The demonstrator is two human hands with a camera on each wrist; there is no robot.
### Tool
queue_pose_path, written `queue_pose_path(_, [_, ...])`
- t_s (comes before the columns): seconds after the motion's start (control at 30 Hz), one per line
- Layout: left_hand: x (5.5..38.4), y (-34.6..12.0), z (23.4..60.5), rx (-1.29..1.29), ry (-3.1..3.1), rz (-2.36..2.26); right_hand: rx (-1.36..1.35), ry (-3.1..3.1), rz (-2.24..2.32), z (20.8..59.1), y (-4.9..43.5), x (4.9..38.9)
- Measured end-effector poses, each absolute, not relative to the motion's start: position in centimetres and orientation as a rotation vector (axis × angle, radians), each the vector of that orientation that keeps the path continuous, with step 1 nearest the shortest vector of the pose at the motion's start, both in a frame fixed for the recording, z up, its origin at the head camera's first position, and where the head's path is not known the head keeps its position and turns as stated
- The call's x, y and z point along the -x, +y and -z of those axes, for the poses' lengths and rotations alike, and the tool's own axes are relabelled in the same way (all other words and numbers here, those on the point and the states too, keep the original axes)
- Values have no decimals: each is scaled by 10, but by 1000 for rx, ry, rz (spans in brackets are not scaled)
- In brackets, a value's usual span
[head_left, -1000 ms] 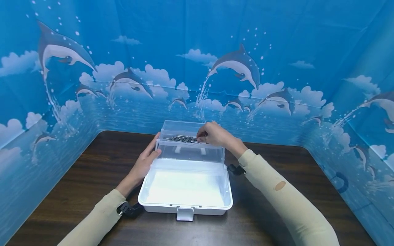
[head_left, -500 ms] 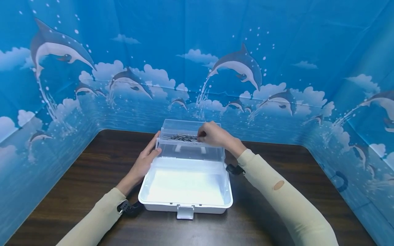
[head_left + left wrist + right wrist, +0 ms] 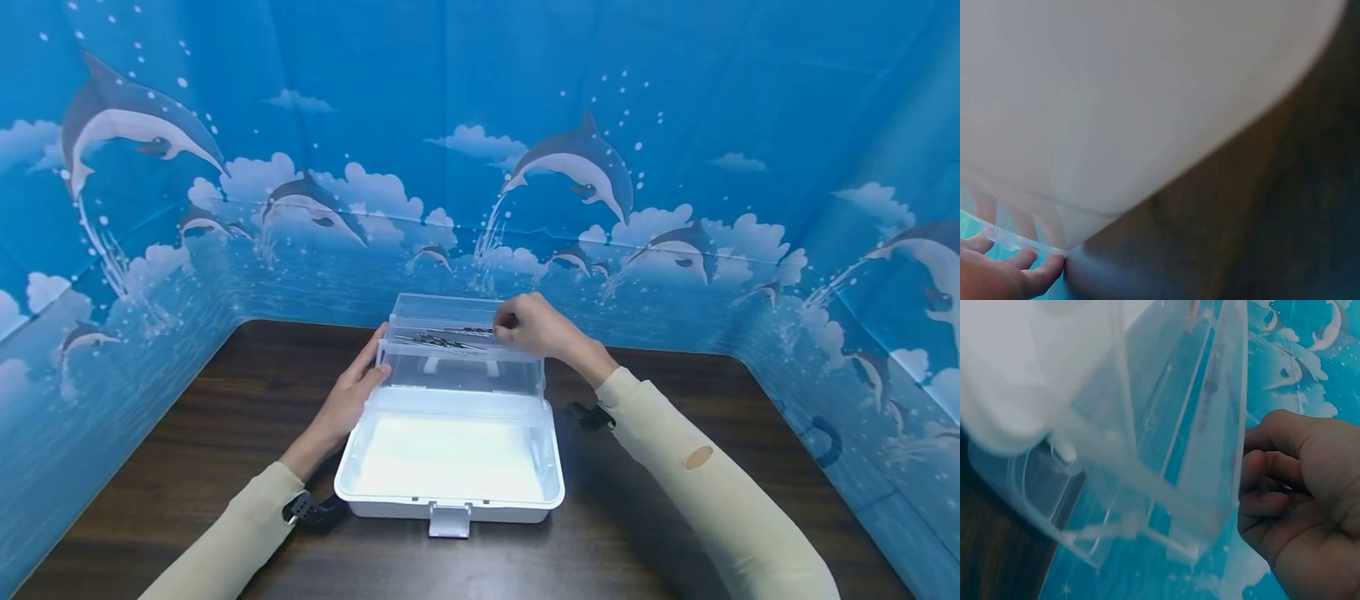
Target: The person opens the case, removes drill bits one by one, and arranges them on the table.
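Observation:
A white toolbox (image 3: 450, 510) stands with its lid raised and clear plastic trays fanned up at the back. Dark twist drill bits (image 3: 438, 340) lie in the upper tray (image 3: 405, 325). My right hand (image 3: 536, 327) is at that tray's right end, thumb and fingers pinching drill bits (image 3: 476, 331) that point left from the fingertips. In the right wrist view, the clear tray wall hides those fingertips. My left hand (image 3: 356, 387) holds the left side of the trays, thumb in front; its fingertips (image 3: 1054, 262) touch the clear edge in the left wrist view.
The box's bottom compartment (image 3: 450, 458) is bare white, with a latch (image 3: 450, 521) hanging at the front. Under it is a dark wooden table (image 3: 262, 392). A blue dolphin-print curtain (image 3: 420, 108) closes off the back and sides.
My right hand has shifted slightly right, and the drill bits at its fingers now show apart from the bunch in the tray. The left hand has stayed in place.

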State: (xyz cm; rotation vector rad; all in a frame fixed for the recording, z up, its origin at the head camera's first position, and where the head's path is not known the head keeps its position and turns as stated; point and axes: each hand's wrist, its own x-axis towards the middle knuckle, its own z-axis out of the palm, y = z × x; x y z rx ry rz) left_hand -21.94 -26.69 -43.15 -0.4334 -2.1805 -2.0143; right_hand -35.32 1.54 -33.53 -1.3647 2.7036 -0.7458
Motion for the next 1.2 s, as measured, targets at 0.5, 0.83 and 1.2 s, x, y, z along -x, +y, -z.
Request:
queue_pose_path(0.5, [218,-271,435,444,-2194,1990,1249,2934,951,328,92,356])
queue_pose_path(0.83, [218,-271,435,445,-2249,1955,978,3015,1049,361,156,374])
queue_pose_path(1.2, [216,-269,438,442,-2221,1979,1114,2952,779,423,175,414])
